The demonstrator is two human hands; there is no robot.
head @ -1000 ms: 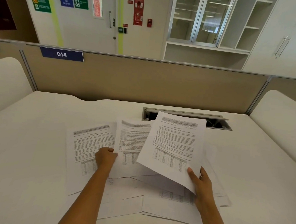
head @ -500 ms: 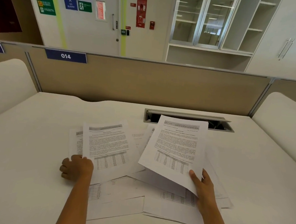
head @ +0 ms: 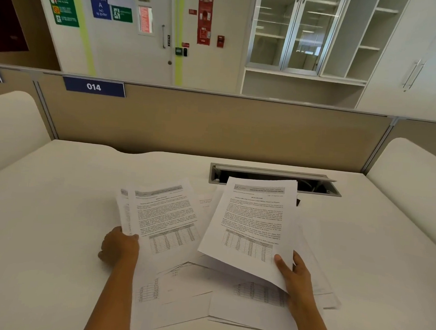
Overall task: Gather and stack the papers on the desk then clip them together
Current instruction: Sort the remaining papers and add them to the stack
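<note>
Papers (head: 252,225) — in both hands' fingers (head: 281,264)

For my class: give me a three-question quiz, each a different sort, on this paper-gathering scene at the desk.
1. True or false: the right hand holds a printed sheet lifted off the desk.
2. What does the left hand grip? A) a clip B) the edge of some sheets C) nothing
3. Fill in: the blue partition label reads ___.

Key: 1 true; 2 B; 3 014.
</note>
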